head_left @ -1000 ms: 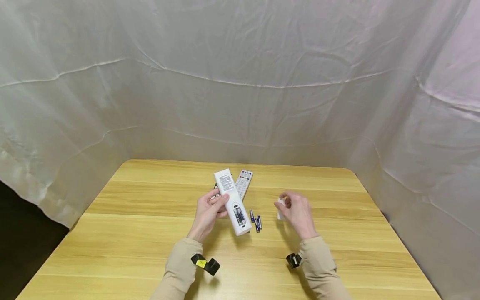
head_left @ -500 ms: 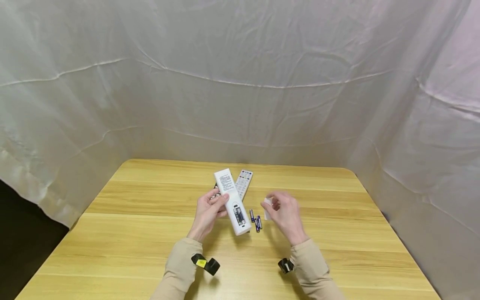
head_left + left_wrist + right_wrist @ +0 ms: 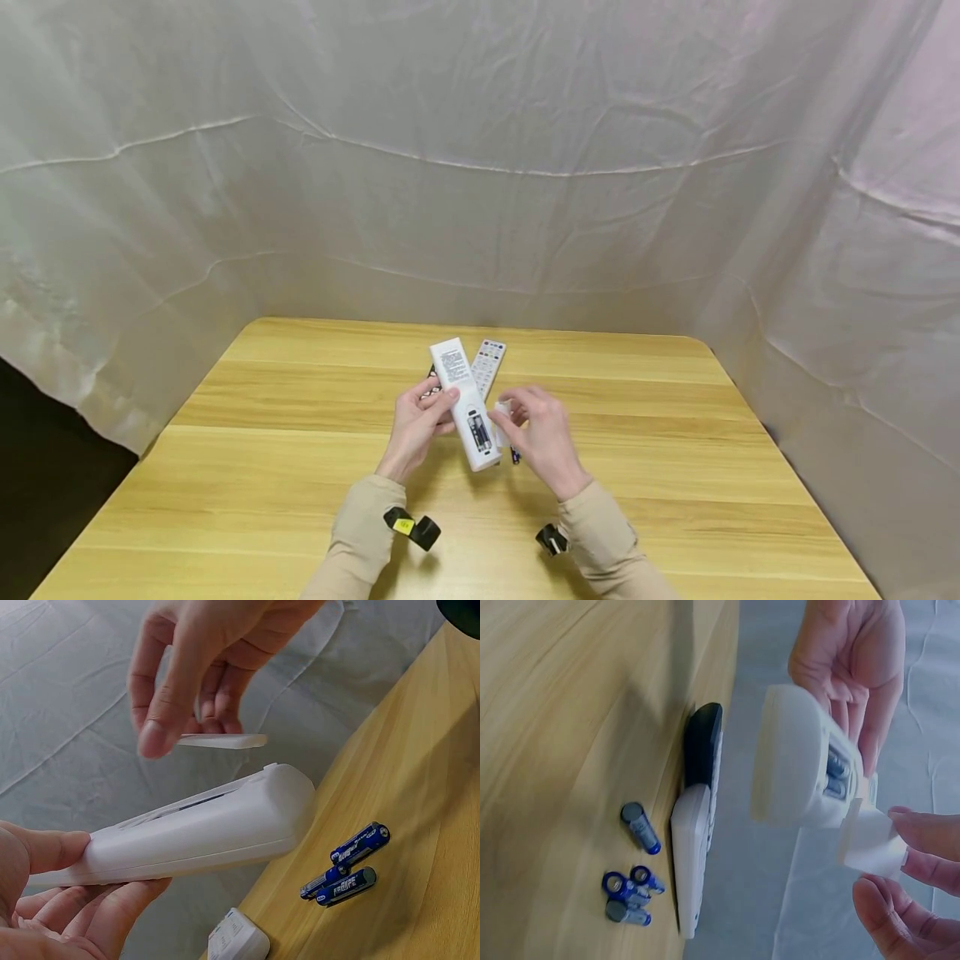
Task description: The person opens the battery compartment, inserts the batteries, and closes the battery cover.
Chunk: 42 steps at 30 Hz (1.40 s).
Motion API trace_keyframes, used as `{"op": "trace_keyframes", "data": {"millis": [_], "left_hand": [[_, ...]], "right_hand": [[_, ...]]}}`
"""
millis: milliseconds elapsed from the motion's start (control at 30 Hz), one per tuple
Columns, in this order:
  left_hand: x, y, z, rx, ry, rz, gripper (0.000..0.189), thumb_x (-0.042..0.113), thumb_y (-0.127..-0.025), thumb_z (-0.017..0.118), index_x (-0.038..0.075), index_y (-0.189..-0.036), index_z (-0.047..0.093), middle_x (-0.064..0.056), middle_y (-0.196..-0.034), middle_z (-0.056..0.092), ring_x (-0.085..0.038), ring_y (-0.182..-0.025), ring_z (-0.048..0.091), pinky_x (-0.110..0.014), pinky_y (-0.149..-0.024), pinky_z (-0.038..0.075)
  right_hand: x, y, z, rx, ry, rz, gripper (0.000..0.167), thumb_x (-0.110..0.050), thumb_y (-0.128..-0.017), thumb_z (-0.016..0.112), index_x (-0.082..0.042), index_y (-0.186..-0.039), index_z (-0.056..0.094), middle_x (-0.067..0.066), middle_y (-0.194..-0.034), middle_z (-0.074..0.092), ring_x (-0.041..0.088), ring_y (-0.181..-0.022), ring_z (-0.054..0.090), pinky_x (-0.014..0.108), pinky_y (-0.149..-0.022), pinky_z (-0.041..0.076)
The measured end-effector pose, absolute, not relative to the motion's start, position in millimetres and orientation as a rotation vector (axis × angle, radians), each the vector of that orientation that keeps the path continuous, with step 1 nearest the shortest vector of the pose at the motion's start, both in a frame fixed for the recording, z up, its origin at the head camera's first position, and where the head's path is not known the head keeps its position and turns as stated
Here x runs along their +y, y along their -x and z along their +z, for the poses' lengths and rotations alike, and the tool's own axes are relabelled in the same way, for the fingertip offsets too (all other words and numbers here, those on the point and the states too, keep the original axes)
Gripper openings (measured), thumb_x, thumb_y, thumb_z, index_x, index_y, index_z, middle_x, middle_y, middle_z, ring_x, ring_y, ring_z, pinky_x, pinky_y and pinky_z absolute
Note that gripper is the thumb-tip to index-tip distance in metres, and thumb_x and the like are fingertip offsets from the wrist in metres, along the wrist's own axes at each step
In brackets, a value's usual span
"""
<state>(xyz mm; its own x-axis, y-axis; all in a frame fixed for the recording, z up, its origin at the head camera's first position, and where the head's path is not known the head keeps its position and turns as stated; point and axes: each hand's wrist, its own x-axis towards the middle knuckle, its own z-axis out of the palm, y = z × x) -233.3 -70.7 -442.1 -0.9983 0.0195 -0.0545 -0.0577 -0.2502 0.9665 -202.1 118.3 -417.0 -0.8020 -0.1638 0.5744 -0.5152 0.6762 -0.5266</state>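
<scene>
My left hand (image 3: 416, 425) grips a white remote control (image 3: 452, 364) around its middle, its back turned up and raised off the table. The battery compartment (image 3: 478, 432) lies uncovered, with batteries (image 3: 838, 766) seated inside. Between the thumb and fingers of my right hand (image 3: 542, 433) is a small white battery cover (image 3: 874, 844). In the left wrist view the cover (image 3: 223, 741) hovers just above the end of the remote where the compartment sits. Several loose blue batteries (image 3: 346, 883) lie on the table below, partly hidden by my right hand in the head view.
On the table (image 3: 262, 467), a white remote (image 3: 489, 363) lies face up behind the held one. A black remote (image 3: 703, 746) is beside it, mostly covered in the head view. Grey cloth (image 3: 480, 208) hangs around the table's back and sides.
My right hand has moved left with the battery cover, from over the table at right to the remote's compartment. The left hand and the remote have stayed nearly still.
</scene>
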Motion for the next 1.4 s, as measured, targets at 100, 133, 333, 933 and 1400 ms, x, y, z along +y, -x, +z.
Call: {"op": "trace_keyframes", "data": {"millis": [100, 133, 333, 933, 1400], "left_hand": [[-70.3, 233.2, -441.9, 1.894, 0.053, 2.446, 0.042, 0.002, -0.097, 0.062, -0.003, -0.138, 0.054, -0.027, -0.113, 0.072, -0.009, -0.065, 0.072, -0.021, -0.056, 0.062], [-70.1, 233.3, -441.8, 1.895, 0.051, 2.447, 0.042, 0.002, -0.097, 0.062, -0.003, -0.138, 0.054, -0.028, -0.113, 0.071, -0.009, -0.065, 0.072, -0.020, -0.056, 0.062], [-69.8, 233.3, -441.0, 1.904, 0.035, 2.444, 0.044, 0.002, -0.097, 0.062, -0.004, -0.140, 0.052, -0.031, -0.117, 0.068, -0.008, -0.066, 0.072, -0.018, -0.056, 0.061], [-69.5, 231.6, -442.4, 1.907, 0.023, 2.436, 0.045, 0.003, -0.097, 0.062, -0.005, -0.140, 0.051, -0.031, -0.122, 0.065, -0.008, -0.071, 0.073, -0.019, -0.059, 0.062], [-67.5, 231.3, -441.3, 1.890, 0.026, 2.436, 0.044, 0.002, -0.097, 0.062, -0.003, -0.140, 0.052, -0.032, -0.124, 0.065, -0.013, -0.079, 0.075, -0.024, -0.066, 0.065]], "right_hand": [[113.7, 201.6, -415.5, -2.404, -0.531, 0.963, 0.020, -0.011, -0.079, 0.084, -0.003, -0.095, 0.073, 0.011, -0.083, 0.070, 0.015, -0.064, 0.067, 0.024, -0.056, 0.058], [112.2, 201.4, -414.9, -2.406, -0.535, 0.965, 0.020, -0.011, -0.079, 0.084, -0.003, -0.095, 0.073, 0.011, -0.083, 0.070, 0.015, -0.065, 0.066, 0.023, -0.056, 0.058], [104.4, 200.9, -414.0, -2.427, -0.583, 0.967, 0.022, -0.009, -0.080, 0.083, 0.000, -0.098, 0.073, 0.011, -0.083, 0.069, 0.014, -0.065, 0.064, 0.011, -0.053, 0.050], [95.0, 199.2, -418.8, -2.496, -0.607, 0.901, 0.021, -0.010, -0.081, 0.082, -0.001, -0.097, 0.073, 0.008, -0.082, 0.066, 0.014, -0.063, 0.063, 0.007, -0.050, 0.045], [93.9, 200.0, -420.8, -2.544, -0.638, 0.838, 0.023, -0.013, -0.081, 0.082, -0.002, -0.099, 0.072, 0.008, -0.085, 0.066, 0.014, -0.065, 0.061, 0.006, -0.051, 0.044]]}}
